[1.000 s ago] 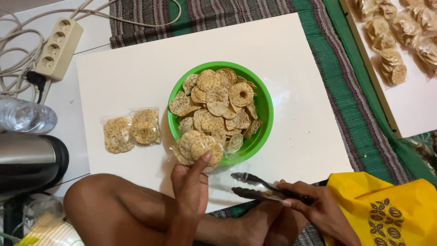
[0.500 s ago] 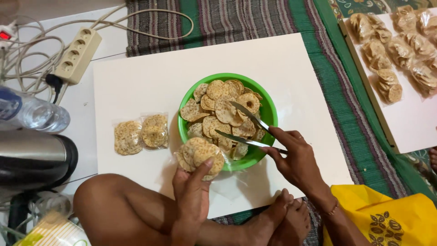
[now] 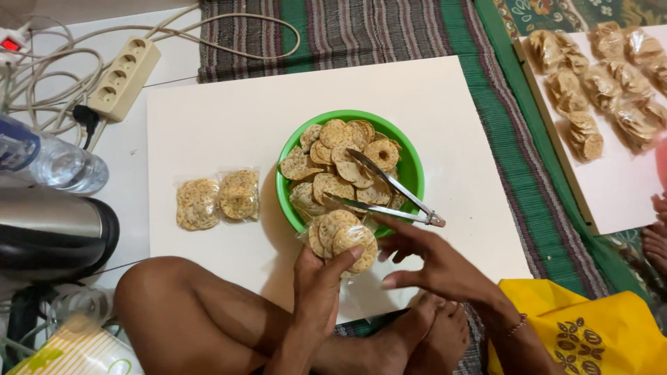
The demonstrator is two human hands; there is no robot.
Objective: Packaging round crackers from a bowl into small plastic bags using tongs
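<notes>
Gripping one clear bag of round crackers (image 3: 342, 239), the left hand (image 3: 318, 286) is pinching it from below, thumb across the front; the bag is sitting just at the near rim of the one green bowl (image 3: 410, 167). The right hand (image 3: 431, 264) is hovering open and empty, fingers spread, just right of that bag and just below the handle end of the one pair of metal tongs (image 3: 389, 189). The tongs are lying across the bowl's loose crackers, arms parted, handle overhanging the right rim. Two sealed cracker packets (image 3: 217, 201) are lying side by side left of the bowl on the white board (image 3: 445, 104). A further white board (image 3: 625, 187) at far right is carrying many more filled bags, count unclear.
</notes>
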